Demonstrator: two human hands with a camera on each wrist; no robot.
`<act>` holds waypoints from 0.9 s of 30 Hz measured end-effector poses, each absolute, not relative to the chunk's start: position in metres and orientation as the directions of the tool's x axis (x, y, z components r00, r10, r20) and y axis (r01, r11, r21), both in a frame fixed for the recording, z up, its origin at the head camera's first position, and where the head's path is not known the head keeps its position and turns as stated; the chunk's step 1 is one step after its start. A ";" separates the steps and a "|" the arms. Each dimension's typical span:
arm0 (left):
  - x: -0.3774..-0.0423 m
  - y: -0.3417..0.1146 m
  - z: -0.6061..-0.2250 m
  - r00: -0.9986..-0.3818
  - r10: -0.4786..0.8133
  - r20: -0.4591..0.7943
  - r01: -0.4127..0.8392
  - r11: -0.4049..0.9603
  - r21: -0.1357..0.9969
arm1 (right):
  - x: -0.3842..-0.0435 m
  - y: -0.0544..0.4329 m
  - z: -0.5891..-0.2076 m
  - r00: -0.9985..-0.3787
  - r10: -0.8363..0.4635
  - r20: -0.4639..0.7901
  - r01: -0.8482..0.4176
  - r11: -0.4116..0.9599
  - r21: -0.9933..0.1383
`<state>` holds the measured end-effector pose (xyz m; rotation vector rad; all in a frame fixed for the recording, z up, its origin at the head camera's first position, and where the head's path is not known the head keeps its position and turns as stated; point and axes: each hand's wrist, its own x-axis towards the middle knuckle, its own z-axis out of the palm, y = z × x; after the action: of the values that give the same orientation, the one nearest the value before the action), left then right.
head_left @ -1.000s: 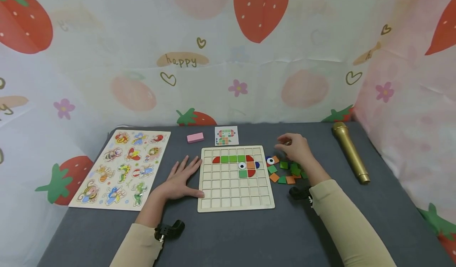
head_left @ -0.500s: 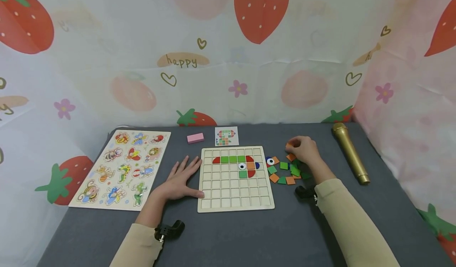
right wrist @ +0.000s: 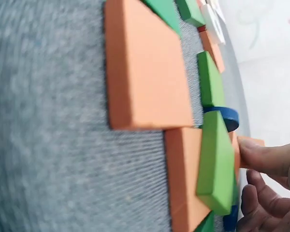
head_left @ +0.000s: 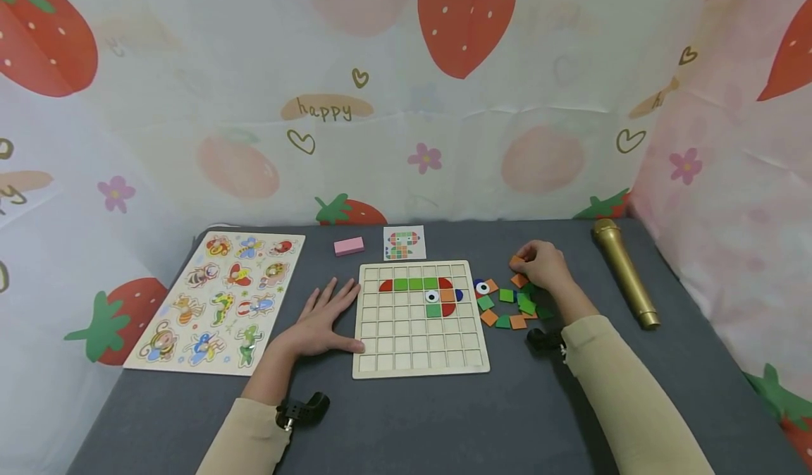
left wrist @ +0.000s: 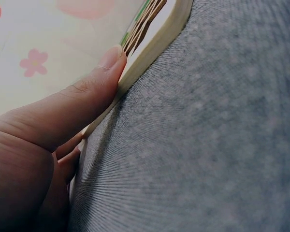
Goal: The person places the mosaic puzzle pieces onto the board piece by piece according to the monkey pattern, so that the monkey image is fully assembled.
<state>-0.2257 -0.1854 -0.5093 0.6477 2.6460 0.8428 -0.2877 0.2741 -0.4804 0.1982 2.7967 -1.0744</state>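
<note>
A picture board [head_left: 216,302] follows the left edge of the desk [head_left: 419,426]. The left hand [head_left: 322,321], fingers spread, touches the left rim of the grid board [head_left: 402,344]; the backdrop [head_left: 444,200] behind reads "happy", desk stretches in front. The right hand [head_left: 543,266] pinches an orange tile [head_left: 517,260] beside loose tiles [head_left: 506,295]; a gold microphone [head_left: 624,272] lies near the right edge.

The left hand [head_left: 322,325] spreads its fingers below left of frame centre; the right hand [head_left: 544,267] pinches, right of centre.
</note>
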 end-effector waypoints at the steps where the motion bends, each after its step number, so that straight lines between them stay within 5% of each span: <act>1: -0.225 -0.186 -0.509 -0.857 0.497 -0.134 0.328 0.728 0.602 | -0.287 0.274 -0.480 -0.984 0.065 -0.165 0.159 0.738 -0.656; 27: -0.228 -0.187 -0.512 -0.857 0.495 -0.140 0.332 0.740 0.585 | -0.269 0.211 -0.458 -0.989 -0.127 -0.070 -0.041 0.708 -0.705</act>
<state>-0.2276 -0.1874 -0.5116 0.6461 2.6549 0.8129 -0.2691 0.2107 -0.4576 -0.1376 2.7980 -1.1501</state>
